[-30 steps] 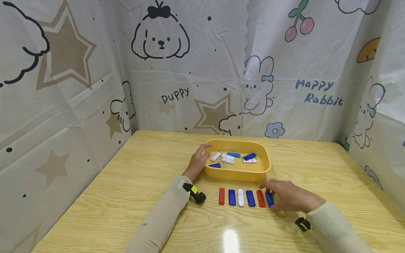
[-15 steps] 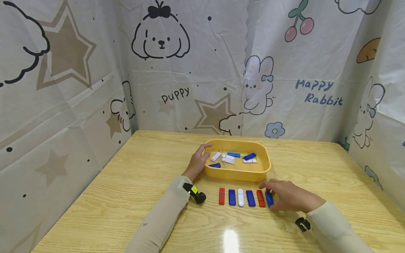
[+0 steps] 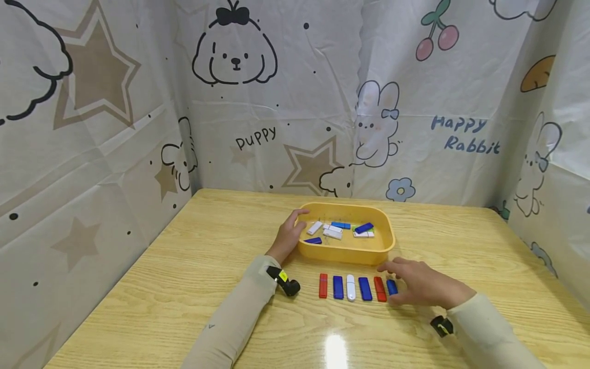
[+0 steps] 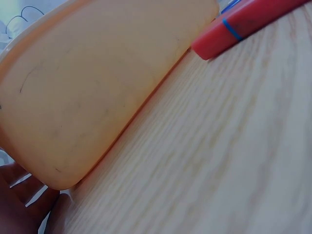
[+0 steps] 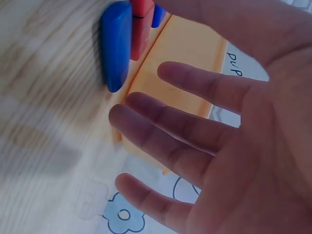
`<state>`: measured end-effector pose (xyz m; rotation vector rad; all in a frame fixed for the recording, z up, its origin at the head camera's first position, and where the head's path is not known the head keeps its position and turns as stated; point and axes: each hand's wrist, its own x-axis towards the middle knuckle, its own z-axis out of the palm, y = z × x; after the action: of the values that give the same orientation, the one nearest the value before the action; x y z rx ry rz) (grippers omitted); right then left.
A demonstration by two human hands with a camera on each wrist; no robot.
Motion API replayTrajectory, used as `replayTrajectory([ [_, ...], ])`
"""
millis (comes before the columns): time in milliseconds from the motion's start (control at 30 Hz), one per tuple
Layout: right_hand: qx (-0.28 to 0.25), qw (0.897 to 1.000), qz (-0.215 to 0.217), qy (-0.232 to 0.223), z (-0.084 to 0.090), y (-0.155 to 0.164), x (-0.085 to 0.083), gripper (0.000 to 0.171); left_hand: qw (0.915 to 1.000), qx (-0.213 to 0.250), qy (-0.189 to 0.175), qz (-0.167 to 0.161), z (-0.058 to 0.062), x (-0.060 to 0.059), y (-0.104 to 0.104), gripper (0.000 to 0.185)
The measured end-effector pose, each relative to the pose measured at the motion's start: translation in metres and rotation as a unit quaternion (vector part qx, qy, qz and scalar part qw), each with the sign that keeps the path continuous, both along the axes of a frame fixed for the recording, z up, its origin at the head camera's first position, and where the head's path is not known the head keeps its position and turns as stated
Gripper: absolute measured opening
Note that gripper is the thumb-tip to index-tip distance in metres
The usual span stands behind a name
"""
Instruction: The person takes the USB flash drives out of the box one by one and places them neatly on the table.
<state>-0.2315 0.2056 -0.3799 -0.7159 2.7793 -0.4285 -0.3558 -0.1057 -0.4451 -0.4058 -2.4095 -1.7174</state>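
Note:
A row of small sticks lies on the wooden table [image 3: 184, 287] in front of a yellow tray [image 3: 345, 254]: red [image 3: 323, 285], blue [image 3: 338, 287], white [image 3: 351, 287], blue [image 3: 365, 288], red [image 3: 380, 288], blue [image 3: 392, 286]. My right hand [image 3: 415, 284] hovers just right of the last blue stick, palm down and holding nothing. In the right wrist view that hand [image 5: 229, 136] has straight, spread fingers clear of the blue stick [image 5: 117, 44]. My left hand [image 3: 288, 234] grips the tray's left end, thumb over the rim. Several white and blue sticks [image 3: 338, 229] lie inside the tray.
Cartoon-printed sheets wall the table at the back [image 3: 322, 102], left and right. The left wrist view shows the tray's outer wall [image 4: 97, 97], the red stick's end [image 4: 243, 24] and bare wood. A light glare [image 3: 336, 351] sits on the tabletop near the front edge.
My right hand has come off the rightmost blue stick and drawn slightly to the right, leaving it in the row. The left hand and tray have not moved.

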Motion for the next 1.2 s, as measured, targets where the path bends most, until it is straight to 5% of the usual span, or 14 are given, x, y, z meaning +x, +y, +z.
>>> replayTrajectory([
  [300, -0.047, 0.994, 0.061, 0.081, 0.010, 0.000, -0.001, 0.046, 1.0000, -0.006, 0.004, 0.005, 0.001, 0.002, 0.000, 0.037],
  [733, -0.111, 0.969, 0.046, 0.215, 0.018, -0.002, -0.018, 0.026, 1.0000, -0.005, 0.003, 0.004, -0.001, 0.000, 0.001, 0.037],
  [1200, -0.105, 0.971, -0.027, 0.211, 0.012, -0.019, -0.063, 0.030, 0.9999, -0.010, 0.005, 0.006, 0.001, 0.000, 0.000, 0.036],
])
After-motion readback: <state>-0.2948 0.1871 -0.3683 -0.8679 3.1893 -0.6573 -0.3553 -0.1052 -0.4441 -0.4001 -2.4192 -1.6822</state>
